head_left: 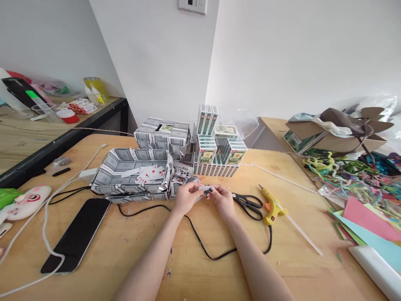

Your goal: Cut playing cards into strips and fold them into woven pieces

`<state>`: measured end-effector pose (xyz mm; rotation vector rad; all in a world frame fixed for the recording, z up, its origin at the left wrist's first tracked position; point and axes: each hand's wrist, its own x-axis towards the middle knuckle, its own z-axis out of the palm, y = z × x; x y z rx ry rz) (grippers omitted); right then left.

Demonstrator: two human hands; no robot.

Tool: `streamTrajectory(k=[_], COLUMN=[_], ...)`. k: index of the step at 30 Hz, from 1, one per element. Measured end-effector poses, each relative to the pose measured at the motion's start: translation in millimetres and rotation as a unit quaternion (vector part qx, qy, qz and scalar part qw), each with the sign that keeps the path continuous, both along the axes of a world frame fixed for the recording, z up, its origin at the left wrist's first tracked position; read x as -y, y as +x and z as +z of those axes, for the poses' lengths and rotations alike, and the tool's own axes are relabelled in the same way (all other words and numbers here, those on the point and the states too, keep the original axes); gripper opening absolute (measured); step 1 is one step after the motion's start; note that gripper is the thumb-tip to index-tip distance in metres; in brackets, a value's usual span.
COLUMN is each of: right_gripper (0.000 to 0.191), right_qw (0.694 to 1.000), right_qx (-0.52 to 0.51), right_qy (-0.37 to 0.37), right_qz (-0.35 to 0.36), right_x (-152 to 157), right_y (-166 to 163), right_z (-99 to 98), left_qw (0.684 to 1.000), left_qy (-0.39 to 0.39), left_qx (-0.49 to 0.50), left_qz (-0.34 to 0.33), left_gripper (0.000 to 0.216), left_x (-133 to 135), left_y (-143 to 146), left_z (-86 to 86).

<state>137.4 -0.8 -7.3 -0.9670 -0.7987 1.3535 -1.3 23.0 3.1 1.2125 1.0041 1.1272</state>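
My left hand [187,196] and my right hand [222,199] meet over the table's middle, fingers pinched on a small white playing card [199,198]. Most of its face is hidden by the fingers. Just behind my left hand lie loose playing cards [183,170]. A tray built from folded playing cards [112,167] stands to the left, with cut card pieces [150,174] inside it. Close by my right hand are black-handled scissors [249,205] and a yellow hot glue gun [272,207] with a clear glue stick [303,235] in its back.
Boxed card decks [216,154] are stacked at the back, beside a block of folded cards [163,136]. A black cord [200,244] runs under my forearms. A phone [77,236] lies left; coloured paper [369,221] and pipe cleaners [347,179] lie right.
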Motion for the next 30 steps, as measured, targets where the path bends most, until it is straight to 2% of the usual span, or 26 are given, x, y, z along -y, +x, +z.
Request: streamTrajectory(k=[7, 13, 16, 21, 30], right_gripper=[0.019, 0.03, 0.03, 0.022, 0.025], right_qw=[1.0, 0.999, 0.998, 0.999, 0.998], right_qx=[-0.006, 0.026, 0.032, 0.033, 0.054], right_qy=[-0.002, -0.025, -0.028, -0.018, -0.02], right_qz=[-0.017, 0.027, 0.043, 0.037, 0.03], right_x=[-1.3, -2.2, -2.2, -2.7, -2.4], right_y=[2.0, 6.7, 7.3, 6.4, 4.8], right_z=[0.3, 0.4, -0.6, -3.6, -0.6], left_qw=[0.997, 0.998, 0.998, 0.997, 0.994], left_qy=[-0.038, -0.049, -0.056, -0.071, -0.102], left_qx=[0.028, 0.019, 0.016, 0.013, 0.018], left_qz=[-0.053, -0.037, -0.03, -0.02, -0.024], left_gripper=[0.032, 0.028, 0.025, 0.025, 0.027], left_x=[-1.9, -3.1, -3.3, -3.6, -4.1], left_y=[-2.1, -5.6, -5.8, -3.7, -3.6], left_z=[1.6, 1.7, 1.0, -0.1, 0.2])
